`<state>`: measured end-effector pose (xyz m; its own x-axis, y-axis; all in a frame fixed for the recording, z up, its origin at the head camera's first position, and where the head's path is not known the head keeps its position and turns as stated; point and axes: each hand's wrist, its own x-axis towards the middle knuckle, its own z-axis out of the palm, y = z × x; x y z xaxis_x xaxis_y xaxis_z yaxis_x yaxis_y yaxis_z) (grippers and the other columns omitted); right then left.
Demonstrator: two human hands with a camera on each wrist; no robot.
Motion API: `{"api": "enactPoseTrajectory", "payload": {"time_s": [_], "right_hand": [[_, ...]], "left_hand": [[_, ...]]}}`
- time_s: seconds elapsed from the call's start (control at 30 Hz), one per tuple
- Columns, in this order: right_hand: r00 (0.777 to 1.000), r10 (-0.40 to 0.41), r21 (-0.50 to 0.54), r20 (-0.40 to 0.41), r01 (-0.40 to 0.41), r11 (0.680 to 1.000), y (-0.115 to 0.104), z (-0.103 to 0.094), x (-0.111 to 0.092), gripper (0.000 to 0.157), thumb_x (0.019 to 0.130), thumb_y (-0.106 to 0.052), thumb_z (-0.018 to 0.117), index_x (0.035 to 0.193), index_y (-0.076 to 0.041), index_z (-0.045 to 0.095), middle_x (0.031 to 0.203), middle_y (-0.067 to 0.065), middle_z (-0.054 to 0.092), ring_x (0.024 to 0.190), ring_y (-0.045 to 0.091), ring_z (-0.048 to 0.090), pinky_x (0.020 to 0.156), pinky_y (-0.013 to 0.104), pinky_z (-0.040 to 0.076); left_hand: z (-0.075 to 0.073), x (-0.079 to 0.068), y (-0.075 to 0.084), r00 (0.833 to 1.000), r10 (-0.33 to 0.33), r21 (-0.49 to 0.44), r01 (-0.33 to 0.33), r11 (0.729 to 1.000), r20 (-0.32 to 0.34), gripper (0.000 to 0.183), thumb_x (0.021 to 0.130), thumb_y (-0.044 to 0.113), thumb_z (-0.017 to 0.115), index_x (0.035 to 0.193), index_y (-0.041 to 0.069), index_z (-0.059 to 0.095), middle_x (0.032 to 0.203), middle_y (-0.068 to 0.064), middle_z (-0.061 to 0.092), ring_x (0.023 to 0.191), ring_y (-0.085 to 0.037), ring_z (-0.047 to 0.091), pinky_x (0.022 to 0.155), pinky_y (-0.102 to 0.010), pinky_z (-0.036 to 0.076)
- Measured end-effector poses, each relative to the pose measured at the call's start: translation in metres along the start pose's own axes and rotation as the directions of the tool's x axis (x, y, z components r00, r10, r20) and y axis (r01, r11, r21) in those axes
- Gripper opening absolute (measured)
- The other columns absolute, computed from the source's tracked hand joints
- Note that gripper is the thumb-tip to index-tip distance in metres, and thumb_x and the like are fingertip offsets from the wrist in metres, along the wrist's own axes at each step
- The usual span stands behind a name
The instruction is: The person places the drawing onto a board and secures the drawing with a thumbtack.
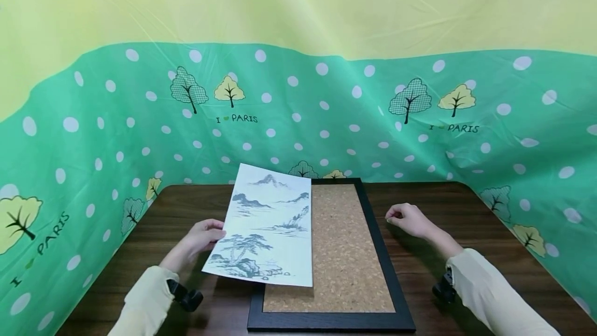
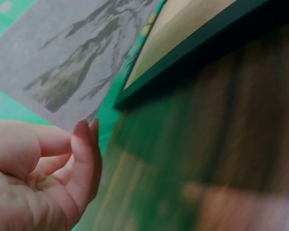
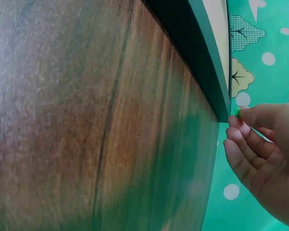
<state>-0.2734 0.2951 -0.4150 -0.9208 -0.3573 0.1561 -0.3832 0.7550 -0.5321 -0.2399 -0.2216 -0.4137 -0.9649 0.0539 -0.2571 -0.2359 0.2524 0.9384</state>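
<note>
My left hand (image 1: 205,235) pinches the left edge of a white sheet printed with an ink landscape (image 1: 270,227). The sheet is tilted and overlaps the left part of a black-framed corkboard (image 1: 347,248), hiding most of that side. In the left wrist view, thumb and fingers (image 2: 82,144) meet at the paper's edge (image 2: 19,62). To the right of the board, above the table, is my right hand (image 1: 410,219). Between its thumb and index finger, a small bright green object (image 3: 238,111) shows in the right wrist view; its shape is mostly hidden by the fingertips.
The corkboard lies on a dark brown wooden table (image 1: 438,196), its lower frame edge near the front. Behind and at both sides hangs a green and yellow curtain (image 1: 322,102) with dots and trees. Each wrist wears a black camera mount (image 1: 186,297).
</note>
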Motion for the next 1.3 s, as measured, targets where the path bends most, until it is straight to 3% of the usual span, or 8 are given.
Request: {"api": "enactPoseTrajectory", "payload": {"time_s": [0.33, 0.6, 0.93, 1.3], "right_hand": [[1.0, -0.006, 0.005, 0.01, 0.006, 1.0, -0.001, 0.003, -0.001, 0.007, 0.084, 0.001, 0.057, 0.084, 0.002, 0.064, 0.076, 0.005, 0.061, 0.067, 0.013, 0.05, 0.058, 0.026, 0.044], [1.0, -0.011, -0.002, -0.003, 0.011, 1.0, -0.002, 0.007, 0.0, 0.007, 0.083, 0.001, 0.058, 0.084, 0.001, 0.065, 0.076, 0.004, 0.061, 0.066, 0.013, 0.049, 0.058, 0.026, 0.044], [1.0, 0.018, 0.002, 0.0, -0.018, 1.0, -0.004, 0.01, -0.001, 0.007, 0.084, 0.001, 0.058, 0.085, 0.001, 0.065, 0.077, 0.005, 0.061, 0.067, 0.015, 0.049, 0.059, 0.028, 0.044], [0.999, 0.037, 0.007, -0.005, -0.037, 0.999, -0.004, 0.011, -0.003, 0.007, 0.084, 0.0, 0.058, 0.086, 0.001, 0.065, 0.077, 0.005, 0.061, 0.066, 0.015, 0.049, 0.06, 0.029, 0.044]], "left_hand": [[0.066, 0.003, 0.003, 0.991, 0.041, -0.053, -0.049, 0.997, -0.126, 0.022, 0.084, -0.001, 0.057, 0.105, -0.007, 0.054, 0.08, -0.006, 0.064, 0.065, -0.013, 0.057, 0.056, -0.026, 0.047], [0.106, -0.003, 0.007, 0.99, 0.098, -0.097, -0.108, 0.989, -0.104, 0.022, 0.081, -0.004, 0.057, 0.102, -0.009, 0.053, 0.084, -0.01, 0.063, 0.064, -0.011, 0.057, 0.055, -0.026, 0.049], [0.131, -0.015, 0.006, 0.981, 0.175, -0.07, -0.181, 0.981, -0.079, 0.018, 0.081, -0.005, 0.057, 0.098, -0.009, 0.053, 0.073, -0.004, 0.058, 0.061, -0.008, 0.051, 0.05, -0.024, 0.047], [0.139, -0.021, 0.004, 0.974, 0.197, 0.064, -0.191, 0.979, -0.114, 0.016, 0.082, -0.002, 0.058, 0.097, -0.007, 0.057, 0.078, -0.01, 0.059, 0.066, -0.014, 0.053, 0.051, -0.03, 0.05]]}}
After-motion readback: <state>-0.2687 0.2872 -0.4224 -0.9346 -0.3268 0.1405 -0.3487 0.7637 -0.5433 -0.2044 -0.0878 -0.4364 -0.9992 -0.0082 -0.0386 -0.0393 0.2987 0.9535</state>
